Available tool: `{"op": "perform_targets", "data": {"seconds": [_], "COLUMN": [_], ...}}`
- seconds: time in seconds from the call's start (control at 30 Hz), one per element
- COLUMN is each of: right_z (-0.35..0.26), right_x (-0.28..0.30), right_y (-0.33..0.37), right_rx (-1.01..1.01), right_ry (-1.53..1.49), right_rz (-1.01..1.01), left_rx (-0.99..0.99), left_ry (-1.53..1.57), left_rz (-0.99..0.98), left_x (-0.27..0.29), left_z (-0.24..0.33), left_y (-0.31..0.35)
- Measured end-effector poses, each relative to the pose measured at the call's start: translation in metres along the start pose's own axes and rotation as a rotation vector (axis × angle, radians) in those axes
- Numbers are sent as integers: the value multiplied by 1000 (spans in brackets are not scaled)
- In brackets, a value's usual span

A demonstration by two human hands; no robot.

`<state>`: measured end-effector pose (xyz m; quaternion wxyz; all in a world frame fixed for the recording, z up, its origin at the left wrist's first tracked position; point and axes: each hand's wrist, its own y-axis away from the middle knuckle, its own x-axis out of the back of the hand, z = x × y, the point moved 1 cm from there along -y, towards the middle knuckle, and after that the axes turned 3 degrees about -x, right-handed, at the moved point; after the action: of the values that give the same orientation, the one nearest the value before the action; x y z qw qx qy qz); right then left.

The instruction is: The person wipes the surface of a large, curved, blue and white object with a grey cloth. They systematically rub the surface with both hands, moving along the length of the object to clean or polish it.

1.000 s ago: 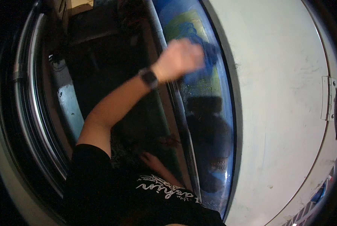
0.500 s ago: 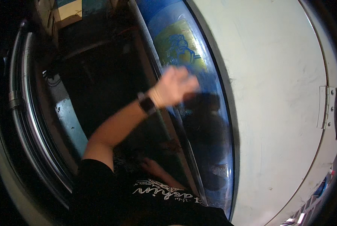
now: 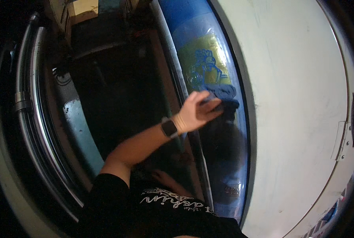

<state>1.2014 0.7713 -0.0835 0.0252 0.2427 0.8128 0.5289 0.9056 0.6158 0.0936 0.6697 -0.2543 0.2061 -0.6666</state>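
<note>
My left hand [image 3: 200, 111] reaches across to a long blue cylinder [image 3: 224, 200], with a watch [image 3: 169, 127] on its wrist. Its thumb and fingers are bent around a bunched dark blue cloth [image 3: 223, 92], which rests against the cylinder's curved face. Just beyond the cloth, a yellow-green patch [image 3: 188, 59] on the cylinder bears a blue line drawing. My right hand [image 3: 159, 174] is low in front of my black shirt, in deep shadow; its fingers are too dim to make out.
A pale panel [image 3: 295, 99] with a hinge [image 3: 343, 141] fills the right side. A thin metal bar [image 3: 177, 71] runs along the cylinder's left edge. Shiny metal rods [image 3: 40, 91] stand at the left. A yellowish board [image 3: 85, 10] lies at the far top.
The whole view has shifted, so the cylinder and panel sit lower and further right. My left hand is less blurred, and the dark blue cloth at its fingers now shows plainly.
</note>
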Motion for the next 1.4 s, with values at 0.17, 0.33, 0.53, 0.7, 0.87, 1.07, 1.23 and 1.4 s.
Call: {"op": "perform_targets", "data": {"seconds": [0.17, 0.33, 0.53, 0.7, 0.87, 1.07, 1.23, 1.4], "right_z": [-23, -72, -44, -46, -25, -18, -70, -34], "right_x": [24, 47, 22, 49, 44, 29, 58, 47], "right_y": [3, 27, 6, -4, -9, -10, 1, 0], "right_rx": [58, -30, 9, -32, 18, 42, 15, 94], "right_ry": [-189, -78, -118, -155, -151, 46, -139, -108], "right_rz": [209, 142, 72, 172, 131, 78, 167, 190], "left_rx": [-111, 51, 25, -34, 78, 60, -66, -27], "left_ry": [-654, -423, -245, -241, -419, -220, -360, -538], "left_rz": [405, 507, 105, 497, 362, -17, 394, 150], "left_x": [83, 56, 12, 48, 41, 8, 56, 14], "left_z": [-64, -41, 35, -8, 2, 35, 25, 35], "left_y": [-120, -96, 6, -70, -86, 12, -94, -53]}}
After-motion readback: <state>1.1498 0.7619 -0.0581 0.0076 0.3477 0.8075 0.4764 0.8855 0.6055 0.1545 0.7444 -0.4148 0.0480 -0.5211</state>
